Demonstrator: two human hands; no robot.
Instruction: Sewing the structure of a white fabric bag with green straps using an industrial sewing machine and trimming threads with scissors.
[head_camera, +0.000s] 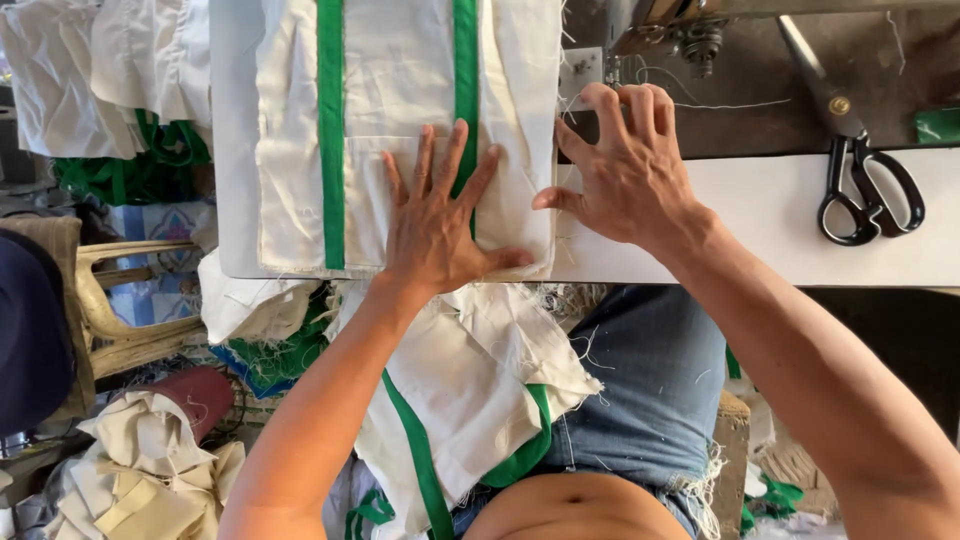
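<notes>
A white cloth piece with two green stripes (400, 90) lies on the white sewing table (780, 215). My left hand (440, 215) lies flat on it, fingers spread, pressing a folded white panel near the table's front edge. My right hand (625, 165) rests just right of the cloth's edge with bent fingertips on the table by the sewing machine's needle area (690, 40). More white and green cloth (470, 390) hangs from the table onto my lap. Neither hand grips anything.
Black-handled scissors (860, 170) lie on the table at the right. A pile of white and green cloth (110, 100) sits at the upper left. A wooden chair (120, 310) and cream cloth scraps (140, 470) are on the floor at the left.
</notes>
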